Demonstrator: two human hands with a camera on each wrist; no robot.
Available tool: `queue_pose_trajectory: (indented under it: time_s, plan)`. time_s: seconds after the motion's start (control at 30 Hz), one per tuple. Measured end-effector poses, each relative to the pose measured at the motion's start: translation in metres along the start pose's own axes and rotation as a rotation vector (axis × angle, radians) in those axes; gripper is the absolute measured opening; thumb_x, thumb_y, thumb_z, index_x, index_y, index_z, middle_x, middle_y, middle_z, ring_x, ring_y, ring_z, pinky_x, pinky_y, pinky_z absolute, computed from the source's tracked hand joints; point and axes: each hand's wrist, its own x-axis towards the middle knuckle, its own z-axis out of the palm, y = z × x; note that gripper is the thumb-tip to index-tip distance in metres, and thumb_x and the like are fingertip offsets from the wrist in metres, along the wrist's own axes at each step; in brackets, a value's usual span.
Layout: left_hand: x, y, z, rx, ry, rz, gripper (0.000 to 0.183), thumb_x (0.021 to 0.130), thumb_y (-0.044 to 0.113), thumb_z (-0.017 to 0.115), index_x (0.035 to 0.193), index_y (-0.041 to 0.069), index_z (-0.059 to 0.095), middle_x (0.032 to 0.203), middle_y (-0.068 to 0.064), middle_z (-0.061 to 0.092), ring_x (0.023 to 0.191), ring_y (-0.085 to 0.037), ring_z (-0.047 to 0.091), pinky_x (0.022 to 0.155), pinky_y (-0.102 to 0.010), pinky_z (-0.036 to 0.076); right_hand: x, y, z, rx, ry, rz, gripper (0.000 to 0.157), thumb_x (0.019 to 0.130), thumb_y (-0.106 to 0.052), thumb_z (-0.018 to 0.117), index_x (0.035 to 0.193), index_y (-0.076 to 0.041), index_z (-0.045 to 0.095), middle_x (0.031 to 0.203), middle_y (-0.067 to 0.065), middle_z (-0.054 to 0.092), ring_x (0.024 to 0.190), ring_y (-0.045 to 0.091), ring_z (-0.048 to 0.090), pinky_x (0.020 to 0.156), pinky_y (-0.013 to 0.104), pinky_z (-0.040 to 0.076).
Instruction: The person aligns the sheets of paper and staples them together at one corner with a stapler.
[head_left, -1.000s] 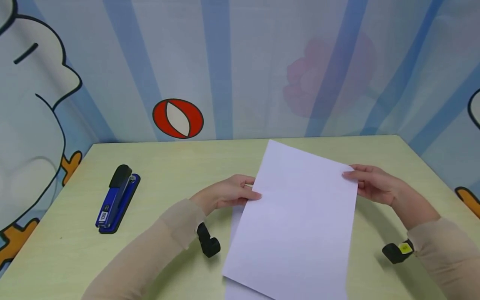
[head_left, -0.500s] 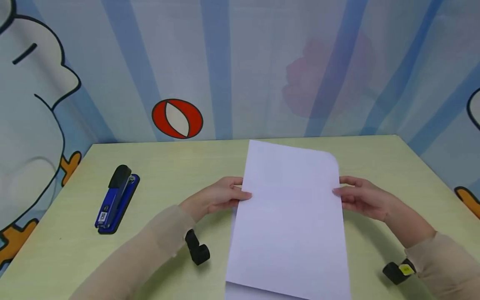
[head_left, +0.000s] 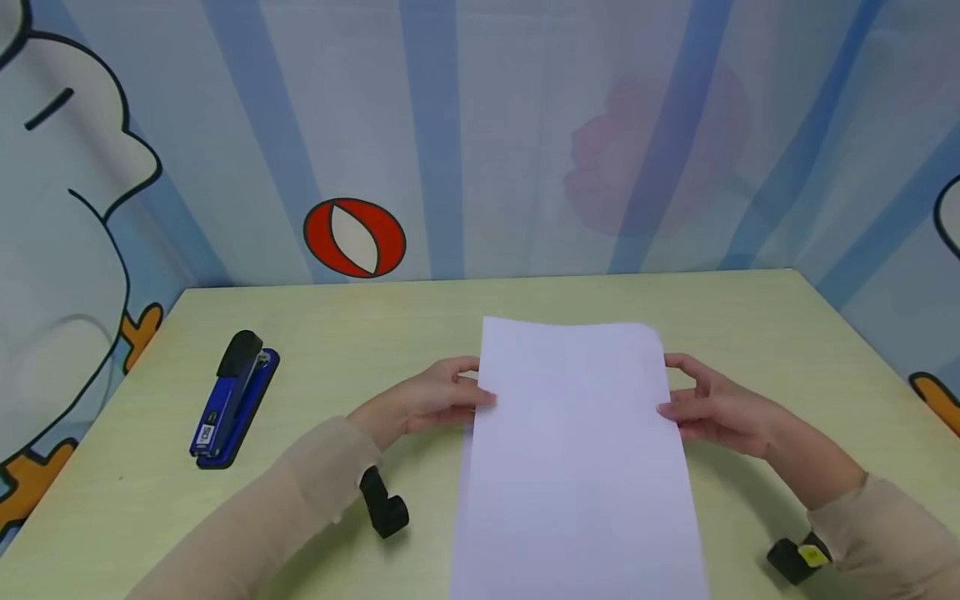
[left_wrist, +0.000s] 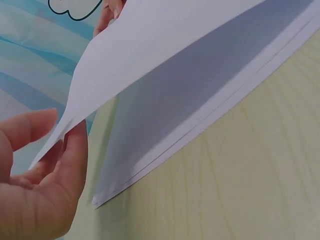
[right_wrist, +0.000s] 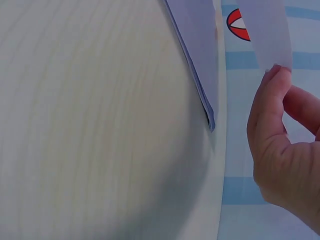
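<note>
In the head view a white sheet of paper (head_left: 573,467) is held up over the front middle of the table. My left hand (head_left: 427,398) pinches its left edge, thumb on top and fingers beneath. At the right edge my right hand (head_left: 727,408) pinches it the same way. The far edge of the sheet bows slightly. Below it, apart from it at the far end, more paper (left_wrist: 150,127) lies on the table, as the left wrist view shows; the right wrist view shows the layered corner of this paper (right_wrist: 202,85). The held sheet hides most of that paper from the head view.
A blue and black stapler (head_left: 234,400) lies on the left part of the pale wooden table (head_left: 360,333). Behind the table hangs a striped blue curtain (head_left: 510,142) with cartoon prints. Each wrist carries a small black camera.
The tilted sheet has straightened, lowered and come nearer, covering more of the paper beneath. Both hands moved with it, slightly left and toward the body; the right slid down the sheet's edge.
</note>
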Motion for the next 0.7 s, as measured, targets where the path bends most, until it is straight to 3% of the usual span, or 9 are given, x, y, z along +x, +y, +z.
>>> queue_pose_trajectory:
  time_s: [0.33, 0.53, 0.7]
  plan:
    - [0.006, -0.003, -0.003, 0.137, 0.188, 0.018, 0.04, 0.089, -0.001, 0.058, 0.127, 0.002, 0.046, 0.101, -0.014, 0.06, 0.08, -0.016, 0.059, 0.076, -0.029, 0.052, -0.001, 0.012, 0.006, -0.011, -0.082, 0.032, 0.063, 0.093, 0.008, 0.045, 0.135, -0.023, 0.01, 0.113, 0.013, 0.061, 0.09, 0.024, 0.065, 0.079, 0.036, 0.053]
    - [0.008, -0.004, -0.003, 0.164, 0.25, 0.017, 0.04, 0.088, -0.002, 0.059, 0.126, 0.001, 0.047, 0.099, -0.015, 0.057, 0.08, -0.018, 0.058, 0.074, -0.03, 0.053, -0.001, 0.017, 0.011, -0.011, -0.081, 0.07, 0.069, 0.092, 0.006, 0.048, 0.137, -0.018, 0.001, 0.111, 0.013, 0.062, 0.086, 0.023, 0.066, 0.079, 0.037, 0.053]
    - [0.009, -0.006, -0.003, 0.266, 0.279, 0.019, 0.04, 0.087, -0.001, 0.062, 0.125, 0.003, 0.05, 0.1, -0.014, 0.056, 0.081, -0.02, 0.057, 0.075, -0.03, 0.053, 0.0, 0.02, 0.015, -0.036, -0.049, 0.106, 0.073, 0.092, 0.004, 0.051, 0.137, -0.011, -0.003, 0.109, 0.013, 0.063, 0.084, 0.023, 0.066, 0.078, 0.037, 0.053]
